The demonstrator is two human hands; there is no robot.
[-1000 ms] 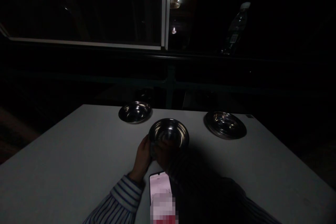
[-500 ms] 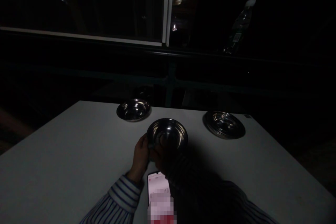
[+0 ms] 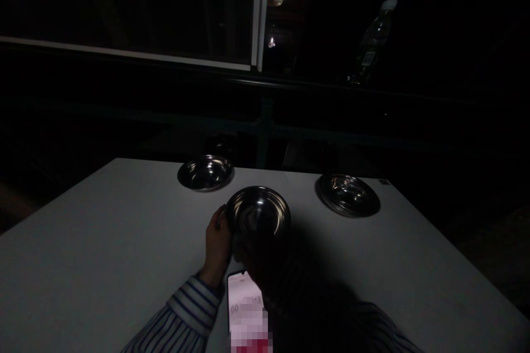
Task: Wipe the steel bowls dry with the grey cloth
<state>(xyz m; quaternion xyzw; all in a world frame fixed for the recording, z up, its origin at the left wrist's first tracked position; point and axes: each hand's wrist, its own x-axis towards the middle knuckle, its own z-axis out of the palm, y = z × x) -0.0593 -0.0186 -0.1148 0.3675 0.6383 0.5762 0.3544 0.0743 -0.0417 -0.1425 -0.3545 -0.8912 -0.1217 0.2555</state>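
A shiny steel bowl (image 3: 259, 204) is tilted toward me above the middle of the white table. My left hand (image 3: 218, 240) is closed round its left rim, thumb up at the edge. At the near rim, my right hand (image 3: 252, 256) lies in deep shadow, its fingers bent against the bowl. A small greyish patch shows by those fingers; I cannot make out what it is. Just below both hands a phone (image 3: 244, 292) with a lit pinkish screen lies on the table, partly covered by the right forearm.
Another steel bowl (image 3: 206, 172) sits at the far left of the white table (image 3: 136, 242). Several stacked steel bowls (image 3: 348, 194) stand at the far right. Behind, a plastic bottle (image 3: 375, 41) leans near a window frame (image 3: 257, 16). The surroundings are very dark.
The right hand has shifted from inside the bowl down to its near rim. The left hand keeps its hold. The whole view has drifted slightly.
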